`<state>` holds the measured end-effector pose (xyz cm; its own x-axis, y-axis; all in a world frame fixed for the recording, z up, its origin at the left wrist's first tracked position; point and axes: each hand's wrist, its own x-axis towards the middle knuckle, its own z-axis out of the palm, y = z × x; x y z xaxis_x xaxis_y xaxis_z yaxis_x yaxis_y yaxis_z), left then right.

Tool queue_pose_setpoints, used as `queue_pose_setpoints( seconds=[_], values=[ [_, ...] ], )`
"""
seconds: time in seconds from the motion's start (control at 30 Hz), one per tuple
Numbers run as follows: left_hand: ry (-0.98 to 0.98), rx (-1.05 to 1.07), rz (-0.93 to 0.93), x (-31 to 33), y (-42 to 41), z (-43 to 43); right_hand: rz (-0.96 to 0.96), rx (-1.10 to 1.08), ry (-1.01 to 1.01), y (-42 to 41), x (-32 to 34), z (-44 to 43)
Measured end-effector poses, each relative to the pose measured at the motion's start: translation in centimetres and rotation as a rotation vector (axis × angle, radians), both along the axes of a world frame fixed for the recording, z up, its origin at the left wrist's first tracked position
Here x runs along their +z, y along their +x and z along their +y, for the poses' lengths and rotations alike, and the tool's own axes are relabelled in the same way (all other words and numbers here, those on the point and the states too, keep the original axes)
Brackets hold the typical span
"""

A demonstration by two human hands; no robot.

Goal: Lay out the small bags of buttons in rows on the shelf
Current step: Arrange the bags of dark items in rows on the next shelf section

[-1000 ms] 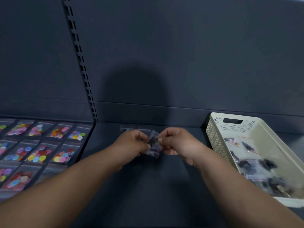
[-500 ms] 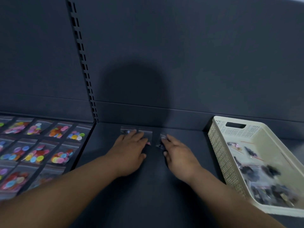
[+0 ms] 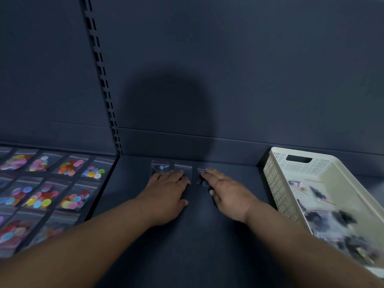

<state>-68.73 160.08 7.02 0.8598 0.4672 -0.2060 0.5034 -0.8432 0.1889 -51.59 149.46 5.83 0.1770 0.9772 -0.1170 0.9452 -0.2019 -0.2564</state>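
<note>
Three small clear bags of dark buttons lie in a row at the back of the dark shelf (image 3: 207,235): a left bag (image 3: 159,167), a middle bag (image 3: 182,169) and a right bag (image 3: 201,178). My left hand (image 3: 166,193) lies flat, palm down, its fingertips resting on the left and middle bags. Flat beside it, my right hand (image 3: 227,195) has its fingers pressing on the right bag, which is partly hidden under them.
A cream perforated basket (image 3: 295,183) at the right holds several more bags of dark buttons. On the neighbouring shelf section at the left, bags of coloured buttons (image 3: 72,167) lie in rows. A slotted upright (image 3: 101,80) divides the sections.
A second ago both hands held one bag pinched above the shelf. That bag now lies in the row as the right one, and both hands lie flat on the bags.
</note>
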Motion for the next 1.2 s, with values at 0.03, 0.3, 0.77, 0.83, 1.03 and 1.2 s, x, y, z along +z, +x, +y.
queue_pose_setpoints(
  seconds=[0.03,0.3,0.77,0.83,1.03,1.2],
  values=[
    [-0.001,0.001,0.001,0.0,0.0,0.0,0.006,0.002,-0.006,0.1,0.1,0.1],
    [-0.014,0.002,0.012,0.5,0.1,-0.4,0.111,-0.058,0.026,-0.1,1.1,0.4],
    [-0.095,-0.158,-0.263,5.9,5.6,-5.8,0.017,-0.412,0.519,3.8,9.8,-8.2],
    [-0.192,-0.178,-0.301,6.1,7.2,-7.8,0.026,-0.526,0.482,5.7,9.4,-11.0],
    [-0.661,0.029,-0.340,4.4,13.4,-13.4,0.039,-0.584,-0.052,10.8,6.6,-16.3],
    [-0.860,0.216,-0.431,4.3,16.1,-15.7,0.128,-0.405,-0.187,13.2,5.6,-16.8]
  ],
)
